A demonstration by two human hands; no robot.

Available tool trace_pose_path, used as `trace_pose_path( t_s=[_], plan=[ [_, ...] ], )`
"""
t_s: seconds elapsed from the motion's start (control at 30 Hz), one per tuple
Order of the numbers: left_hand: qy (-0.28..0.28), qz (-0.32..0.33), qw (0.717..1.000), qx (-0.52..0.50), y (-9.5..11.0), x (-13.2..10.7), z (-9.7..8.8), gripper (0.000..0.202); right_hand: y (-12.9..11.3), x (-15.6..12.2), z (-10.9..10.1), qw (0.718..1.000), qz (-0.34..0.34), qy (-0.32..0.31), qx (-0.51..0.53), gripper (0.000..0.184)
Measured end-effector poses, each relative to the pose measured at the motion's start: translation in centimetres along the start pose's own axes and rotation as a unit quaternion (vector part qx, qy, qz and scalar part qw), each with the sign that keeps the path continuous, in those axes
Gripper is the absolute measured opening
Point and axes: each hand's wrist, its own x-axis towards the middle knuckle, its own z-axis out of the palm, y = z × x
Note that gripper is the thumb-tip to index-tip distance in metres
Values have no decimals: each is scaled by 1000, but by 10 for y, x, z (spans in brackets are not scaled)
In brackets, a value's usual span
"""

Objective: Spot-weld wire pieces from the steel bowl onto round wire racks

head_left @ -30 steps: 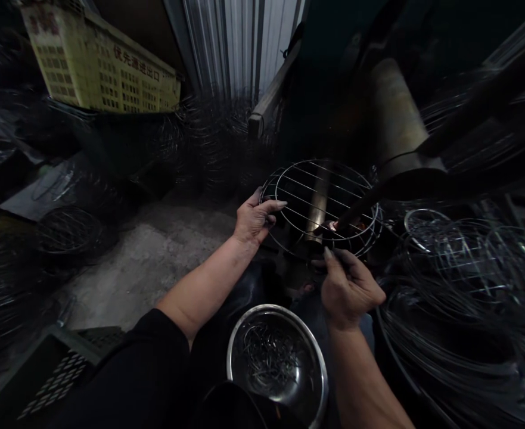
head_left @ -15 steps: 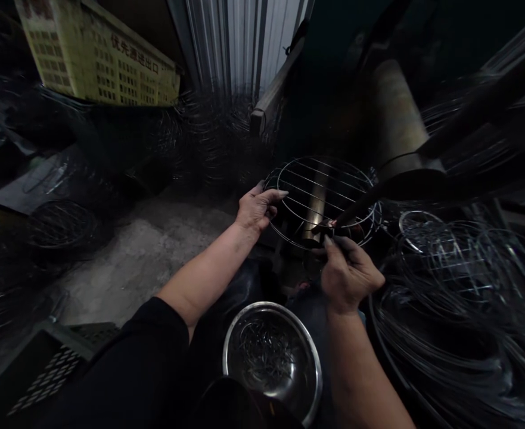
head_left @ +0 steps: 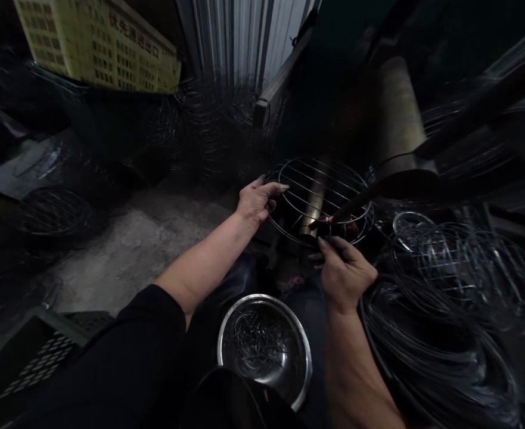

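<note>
A round wire rack (head_left: pixel 322 190) with parallel cross wires sits in front of me under a dark machine arm (head_left: pixel 369 193). My left hand (head_left: pixel 257 201) grips its left rim, fingers curled over the wire. My right hand (head_left: pixel 343 269) is closed at the rack's near edge, pinching something small and thin that I cannot make out, close to the arm's tip. A steel bowl (head_left: pixel 302 345) holding several small bent wire pieces rests just below my hands.
Piles of wire rings (head_left: pixel 441 333) fill the right side. More wire racks (head_left: pixel 54 211) lie on the left by the concrete floor (head_left: pixel 123 256). A yellow crate (head_left: pixel 96 44) stands at the back left, a perforated dark crate (head_left: pixel 34 363) at the lower left.
Both hands keep their hold; the rack has shifted only slightly. The view has drifted, so everything sits a little higher and further left in the picture.
</note>
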Motion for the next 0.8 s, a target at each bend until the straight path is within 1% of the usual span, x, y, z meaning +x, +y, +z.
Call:
trace_pose_path(
  t_s=[0.07,0.13,0.33,0.47,0.57,0.67,0.77,0.8],
  plan=[
    [9,-3,1000,0,0,-1,1,83,-1,-1,3,1000,19,1,8,29],
    [11,0,1000,-5,0,-1,1,81,-2,-1,5,1000,29,0,12,31],
    [6,7,1000,-1,-1,-1,1,64,5,1,7,999,24,12,32,31],
    [14,11,1000,21,-2,-1,1,53,10,3,4,1000,16,10,14,27],
    [-3,20,999,43,-7,9,1,42,14,7,2,1000,14,1,-8,23],
    [-23,29,997,61,-14,22,-1,31,15,10,1,999,10,-21,-22,18],
    [-30,32,997,58,-18,27,-2,37,10,6,-2,998,-4,-41,-41,15],
    [-32,31,997,57,-17,28,-2,37,8,1,-6,997,-21,-44,-51,14]
  ],
)
